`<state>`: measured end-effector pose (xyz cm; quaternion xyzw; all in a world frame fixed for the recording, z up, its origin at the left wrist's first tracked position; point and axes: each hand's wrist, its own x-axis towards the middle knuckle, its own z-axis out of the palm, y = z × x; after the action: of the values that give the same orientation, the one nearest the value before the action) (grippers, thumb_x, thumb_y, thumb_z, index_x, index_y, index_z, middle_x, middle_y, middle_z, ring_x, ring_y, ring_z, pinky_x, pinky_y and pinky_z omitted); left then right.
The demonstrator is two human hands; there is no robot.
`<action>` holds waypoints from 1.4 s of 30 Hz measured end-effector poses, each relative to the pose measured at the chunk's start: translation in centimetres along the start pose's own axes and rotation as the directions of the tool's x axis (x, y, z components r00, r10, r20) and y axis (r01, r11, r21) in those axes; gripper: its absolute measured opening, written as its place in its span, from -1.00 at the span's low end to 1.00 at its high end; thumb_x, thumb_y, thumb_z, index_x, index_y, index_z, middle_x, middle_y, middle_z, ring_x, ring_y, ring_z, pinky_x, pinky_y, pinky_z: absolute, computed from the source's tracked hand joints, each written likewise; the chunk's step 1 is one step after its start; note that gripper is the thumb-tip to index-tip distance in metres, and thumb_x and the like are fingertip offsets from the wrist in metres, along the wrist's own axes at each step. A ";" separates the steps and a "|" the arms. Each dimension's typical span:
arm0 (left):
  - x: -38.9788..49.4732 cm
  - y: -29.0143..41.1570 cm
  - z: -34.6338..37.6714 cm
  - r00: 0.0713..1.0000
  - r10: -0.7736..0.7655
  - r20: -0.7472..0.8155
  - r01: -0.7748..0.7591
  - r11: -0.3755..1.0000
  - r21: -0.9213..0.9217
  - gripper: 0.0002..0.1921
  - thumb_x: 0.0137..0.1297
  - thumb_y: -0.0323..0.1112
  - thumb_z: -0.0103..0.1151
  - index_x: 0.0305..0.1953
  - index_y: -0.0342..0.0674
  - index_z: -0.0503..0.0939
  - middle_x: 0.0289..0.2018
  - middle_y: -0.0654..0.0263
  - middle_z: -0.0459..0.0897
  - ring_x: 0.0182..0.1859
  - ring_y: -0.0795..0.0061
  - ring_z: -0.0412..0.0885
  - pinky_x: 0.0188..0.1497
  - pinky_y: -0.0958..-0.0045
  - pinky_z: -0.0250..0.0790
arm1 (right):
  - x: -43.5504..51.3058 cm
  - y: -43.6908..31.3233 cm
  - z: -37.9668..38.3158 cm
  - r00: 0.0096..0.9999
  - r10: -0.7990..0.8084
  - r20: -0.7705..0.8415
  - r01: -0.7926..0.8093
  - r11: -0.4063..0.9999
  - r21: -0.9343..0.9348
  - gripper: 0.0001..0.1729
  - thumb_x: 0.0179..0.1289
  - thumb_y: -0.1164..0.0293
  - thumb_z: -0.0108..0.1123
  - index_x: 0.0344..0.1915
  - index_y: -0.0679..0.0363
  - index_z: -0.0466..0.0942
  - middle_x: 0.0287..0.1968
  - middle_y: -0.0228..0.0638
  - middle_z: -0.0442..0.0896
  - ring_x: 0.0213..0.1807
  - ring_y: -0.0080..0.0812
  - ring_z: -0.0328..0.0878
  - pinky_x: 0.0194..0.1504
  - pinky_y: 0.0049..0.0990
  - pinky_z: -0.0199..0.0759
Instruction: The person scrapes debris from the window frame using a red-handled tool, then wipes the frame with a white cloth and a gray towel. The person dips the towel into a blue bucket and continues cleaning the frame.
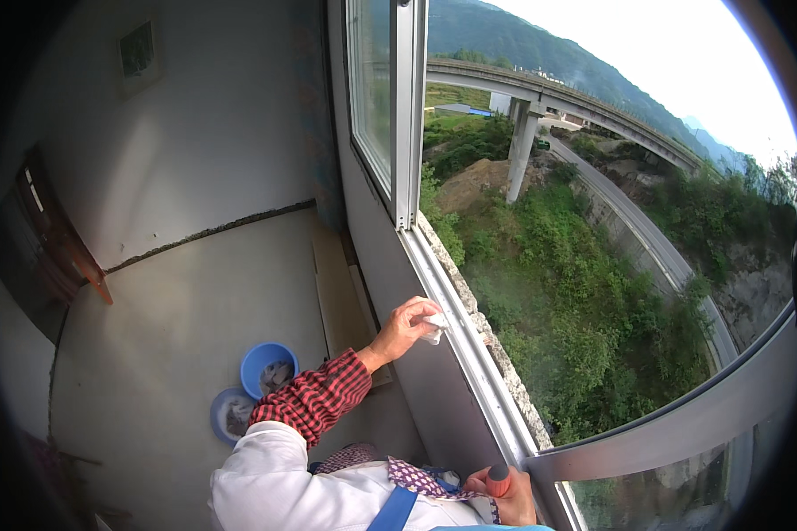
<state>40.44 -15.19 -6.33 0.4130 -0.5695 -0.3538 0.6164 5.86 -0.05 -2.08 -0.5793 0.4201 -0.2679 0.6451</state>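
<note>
My left hand point(402, 332), in a red and black checked sleeve, pinches a crumpled white cloth point(434, 328) at the inner edge of the aluminium window track point(475, 352). Low in the view, my right hand point(515, 498) is closed around a red handle with a dark grey end point(498, 480), close to the near corner of the window frame. What is at the handle's other end is hidden. A sliding window sash point(408, 119) stands at the far end of the track.
Two blue basins point(269, 345) with wet-looking cloths stand on the floor, left of my arm. A long flat board point(342, 292) lies along the wall below the window. Beyond the rough outer sill point(505, 372) is a drop to greenery. Another glazed sash point(664, 411) is at lower right.
</note>
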 end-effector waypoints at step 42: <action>43.2 26.0 -14.7 0.311 0.696 0.648 -0.271 -0.588 0.762 -0.96 0.21 -0.48 0.13 -0.37 -0.16 0.53 -0.48 0.27 0.62 -0.35 0.41 0.65 -0.09 0.36 0.38 | 24.0 -2.0 8.7 0.517 -0.384 -0.765 0.007 0.896 -0.445 -0.78 0.20 0.49 0.34 -0.36 0.36 0.45 -0.55 -0.24 0.52 -0.70 -0.45 0.47 -0.66 -0.42 0.44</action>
<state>58.53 -42.14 34.91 0.3326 -0.6253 0.6535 0.2671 25.62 -15.86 -5.86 -0.5390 0.6508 -0.4954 0.2014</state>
